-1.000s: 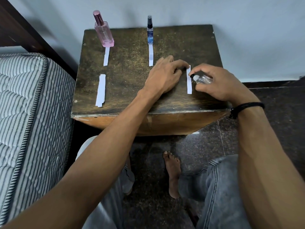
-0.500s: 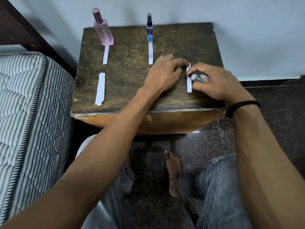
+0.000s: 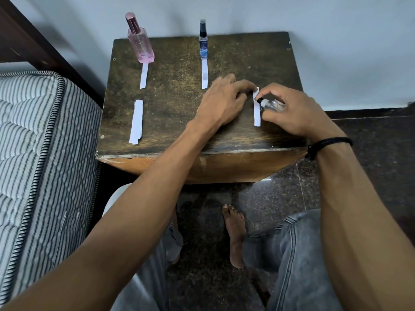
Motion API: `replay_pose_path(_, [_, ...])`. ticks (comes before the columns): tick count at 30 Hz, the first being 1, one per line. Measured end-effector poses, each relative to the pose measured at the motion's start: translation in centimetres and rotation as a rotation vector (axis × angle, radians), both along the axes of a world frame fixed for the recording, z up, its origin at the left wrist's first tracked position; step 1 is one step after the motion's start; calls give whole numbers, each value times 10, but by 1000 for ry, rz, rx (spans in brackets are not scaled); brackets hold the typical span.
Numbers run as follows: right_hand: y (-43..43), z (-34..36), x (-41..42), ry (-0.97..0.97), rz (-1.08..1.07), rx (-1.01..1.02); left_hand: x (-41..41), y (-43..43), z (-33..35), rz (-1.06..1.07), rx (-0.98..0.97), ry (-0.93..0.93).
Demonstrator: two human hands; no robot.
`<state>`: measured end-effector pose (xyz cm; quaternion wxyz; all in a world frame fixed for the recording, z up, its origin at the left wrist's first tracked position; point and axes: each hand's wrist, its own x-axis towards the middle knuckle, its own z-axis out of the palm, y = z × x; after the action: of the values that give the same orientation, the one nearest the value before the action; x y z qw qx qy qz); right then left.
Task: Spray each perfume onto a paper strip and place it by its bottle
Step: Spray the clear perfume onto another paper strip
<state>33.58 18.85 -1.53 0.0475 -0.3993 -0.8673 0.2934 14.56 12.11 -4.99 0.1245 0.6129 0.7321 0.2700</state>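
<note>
A clear bottle (image 3: 275, 105) is held in the grip of the right hand (image 3: 292, 113), nozzle over 1 paper strip (image 3: 257, 115) on the tabletop (image 3: 175, 104). The strip's far end is pinched by the left hand (image 3: 221, 102).

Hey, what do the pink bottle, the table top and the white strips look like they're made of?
Pink bottle: tinted glass or hard plastic, see-through and glossy; I cannot tell which. Table top: dark worn wood, mottled, paler at the front edge. White strips: thin matte paper, lying flat.
</note>
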Motion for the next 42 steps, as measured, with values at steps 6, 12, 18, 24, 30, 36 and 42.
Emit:
replay_pose_path(6, [3,1,2,85,-19,-92,0,0,1,2,-7,-21])
replay_pose_path(12, [10,-1,9,122,-14,-127,0,0,2,7,-13,-43])
replay_pose_path(18, [13,-2,7,131,5,-142,-1,-1,6,-2,-17,-86])
replay_pose_path(24, [18,-5,7,129,13,-159,1,-2,7,-37,-18,-4])
replay_pose_path(30, [17,-4,8,133,14,-157,-2,-1,8,-5,-26,-76])
replay_pose_path(36, [18,-4,6,124,13,-141,-6,2,8,10,-15,-147])
replay_pose_path(42, [18,-3,5,123,14,-142,-4,-2,15,48,-2,-306])
